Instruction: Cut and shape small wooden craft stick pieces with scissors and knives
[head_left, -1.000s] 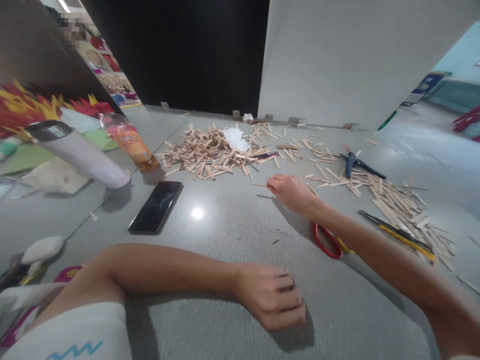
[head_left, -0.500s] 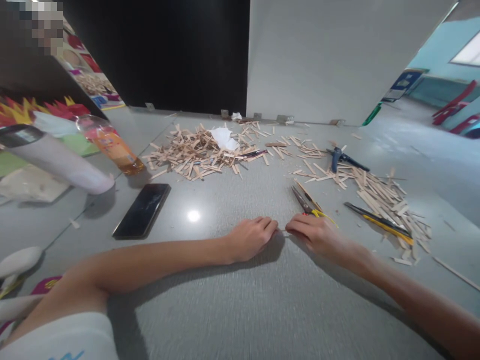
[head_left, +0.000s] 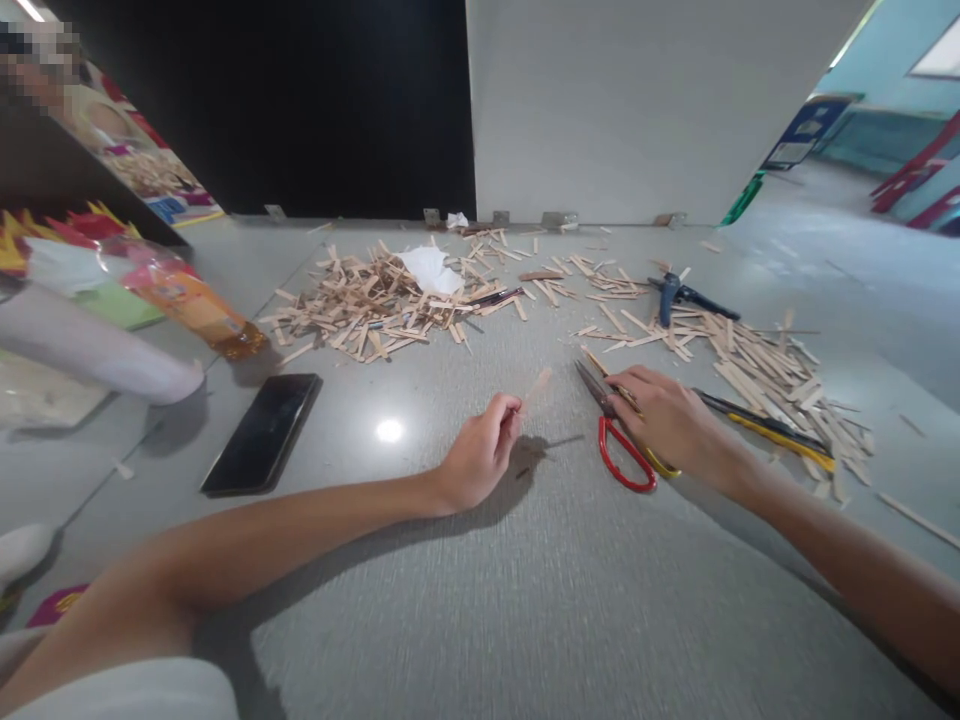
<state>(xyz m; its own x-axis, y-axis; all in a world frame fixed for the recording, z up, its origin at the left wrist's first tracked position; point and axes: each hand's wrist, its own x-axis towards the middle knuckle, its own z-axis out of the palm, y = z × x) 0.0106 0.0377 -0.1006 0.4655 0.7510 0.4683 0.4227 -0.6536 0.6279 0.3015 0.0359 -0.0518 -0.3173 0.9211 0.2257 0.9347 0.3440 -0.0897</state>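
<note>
My left hand (head_left: 480, 455) is closed, pinching a thin pale wooden strip (head_left: 538, 390) that rises from its fingertips, blurred by motion. The hand hovers just above the grey table. My right hand (head_left: 667, 415) rests over a pair of scissors (head_left: 626, 462) with red and yellow handles, blades pointing away from me. Its thumb and curled fingers are around a slim yellow-brown pencil (head_left: 596, 361) lying alongside the blades. The hand covers part of both.
A large pile of wooden strips (head_left: 352, 310) lies ahead, with crumpled tissue (head_left: 431, 270) on it. More strips (head_left: 772, 365) spread rightward, near a dark blue tool (head_left: 679, 295) and a yellow-black cutter (head_left: 772, 430). At left are a phone (head_left: 261, 435), bottle (head_left: 199, 305) and pale cylinder (head_left: 105, 340).
My hands have moved apart. The left one has lifted and turned, raising the strip that was between both hands; the right one has let it go and moved onto the scissors and pencil.
</note>
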